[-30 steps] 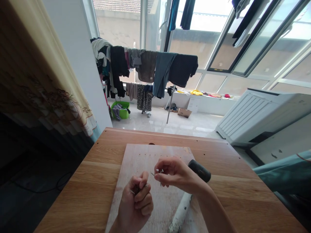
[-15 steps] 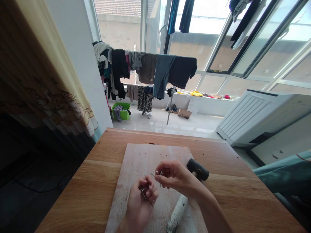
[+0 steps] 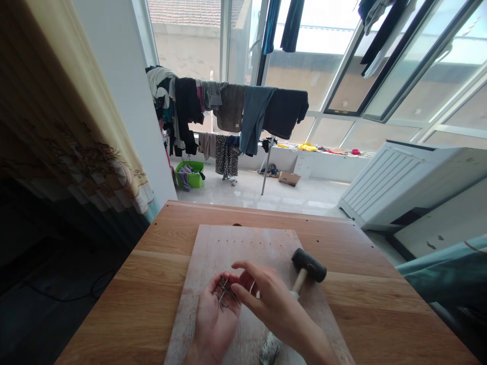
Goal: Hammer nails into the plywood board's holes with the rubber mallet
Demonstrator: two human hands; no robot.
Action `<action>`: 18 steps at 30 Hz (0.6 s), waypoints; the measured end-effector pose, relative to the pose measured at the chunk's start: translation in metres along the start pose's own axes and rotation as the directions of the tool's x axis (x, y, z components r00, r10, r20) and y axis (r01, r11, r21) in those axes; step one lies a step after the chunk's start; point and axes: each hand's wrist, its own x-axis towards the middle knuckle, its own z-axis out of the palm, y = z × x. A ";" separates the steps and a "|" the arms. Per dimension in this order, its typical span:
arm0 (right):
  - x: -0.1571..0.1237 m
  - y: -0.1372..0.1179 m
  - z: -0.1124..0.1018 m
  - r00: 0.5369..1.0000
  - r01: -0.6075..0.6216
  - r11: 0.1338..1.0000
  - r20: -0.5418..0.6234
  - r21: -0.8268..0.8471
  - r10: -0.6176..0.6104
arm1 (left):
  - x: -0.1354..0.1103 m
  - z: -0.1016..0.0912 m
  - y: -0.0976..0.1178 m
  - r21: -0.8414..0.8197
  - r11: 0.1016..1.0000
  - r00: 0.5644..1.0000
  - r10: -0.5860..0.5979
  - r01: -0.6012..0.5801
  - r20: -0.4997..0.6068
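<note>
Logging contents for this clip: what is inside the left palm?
The open left hand holds several thin, nail-like metal pieces. The right hand covers part of it; anything behind there can't be seen.

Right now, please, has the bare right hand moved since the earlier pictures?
Yes, the right hand has shifted left, away from the black, cylindrical mallet head.

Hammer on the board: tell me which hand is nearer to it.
Right. The right hand is just left of the hammer, partly hiding its handle; the left hand, cupping nails, is farther left.
</note>
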 end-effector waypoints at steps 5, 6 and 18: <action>-0.024 0.023 -0.001 0.985 0.015 0.977 -0.173 0.214 0.022 | 0.007 0.004 0.001 0.167 0.969 0.979 -0.192 0.180 0.061; -0.030 0.030 0.001 0.975 0.005 0.963 -0.214 0.270 0.055 | 0.010 0.005 0.001 0.265 0.946 0.978 -0.205 0.185 0.046; -0.098 0.086 0.021 0.708 -0.106 0.902 -0.605 0.420 0.365 | 0.027 0.020 0.009 0.846 0.300 0.897 0.189 -0.441 0.400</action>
